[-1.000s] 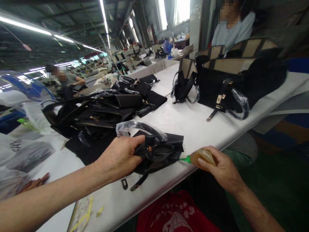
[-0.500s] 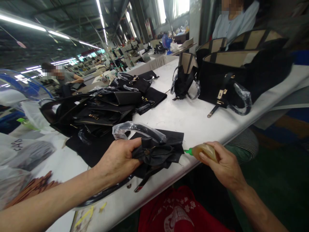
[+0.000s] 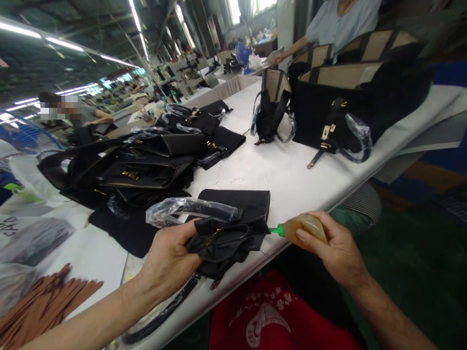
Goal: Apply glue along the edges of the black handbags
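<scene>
My left hand (image 3: 170, 250) is closed around the gathered end of a black handbag (image 3: 235, 206) at the table's front edge. Clear plastic film wraps one of the bag's handles (image 3: 193, 209); a second handle hangs down beneath my wrist. In my right hand (image 3: 339, 248) is a squeeze bottle (image 3: 302, 228) of amber liquid with a green nozzle. Its thin tip points left and reaches the right edge of the gathered bag; whether it touches I cannot tell. My left fingers are partly hidden behind the bag.
A pile of black handbags (image 3: 146, 160) lies to the left. Upright black bags (image 3: 328, 102) with beige linings stand back right on the white table (image 3: 233, 175). Brown strips (image 3: 54, 296) and plastic bags lie front left. A person in a light shirt (image 3: 343, 24) is behind the upright bags.
The view has shifted slightly. The bottle's tip stays beside the bag's edge, and both hands keep their hold. The wrapped handle sits lower, and the co-worker's arm now reaches out to the left.
</scene>
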`<state>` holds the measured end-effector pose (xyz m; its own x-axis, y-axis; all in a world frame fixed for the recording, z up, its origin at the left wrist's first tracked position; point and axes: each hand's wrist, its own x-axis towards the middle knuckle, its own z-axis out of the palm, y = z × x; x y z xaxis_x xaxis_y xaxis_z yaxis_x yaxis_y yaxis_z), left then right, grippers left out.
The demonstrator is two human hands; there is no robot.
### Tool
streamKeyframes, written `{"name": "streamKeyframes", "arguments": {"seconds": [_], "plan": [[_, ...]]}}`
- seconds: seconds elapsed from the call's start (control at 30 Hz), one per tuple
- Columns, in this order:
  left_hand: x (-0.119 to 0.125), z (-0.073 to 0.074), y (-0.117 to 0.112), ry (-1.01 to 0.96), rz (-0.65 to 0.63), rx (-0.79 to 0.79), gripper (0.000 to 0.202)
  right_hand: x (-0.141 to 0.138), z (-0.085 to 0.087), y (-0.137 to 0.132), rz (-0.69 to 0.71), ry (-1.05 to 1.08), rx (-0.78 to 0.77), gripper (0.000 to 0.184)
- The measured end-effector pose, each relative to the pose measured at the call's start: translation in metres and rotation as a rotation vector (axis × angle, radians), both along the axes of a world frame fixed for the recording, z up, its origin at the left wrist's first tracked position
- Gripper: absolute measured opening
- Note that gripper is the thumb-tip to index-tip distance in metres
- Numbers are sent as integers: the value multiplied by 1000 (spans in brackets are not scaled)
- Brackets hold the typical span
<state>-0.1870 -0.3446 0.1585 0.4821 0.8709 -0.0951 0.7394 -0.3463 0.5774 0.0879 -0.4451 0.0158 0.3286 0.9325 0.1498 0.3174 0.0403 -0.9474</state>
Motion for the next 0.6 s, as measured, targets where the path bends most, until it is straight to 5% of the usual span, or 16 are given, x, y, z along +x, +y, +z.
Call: {"name": "streamKeyframes", "arguments": {"seconds": [0.1,0.2,0.6], "plan": [[-1,-2,-3,-7,0,-8,22,-4,3,0,37,-119,49,19],[-3,-4,-3,8,30,-20,21,-5,2,0,-67,-197,117,17],[-15,-11,-5,35,89,17,15,2,-3,6,10,-21,0,17]]}}
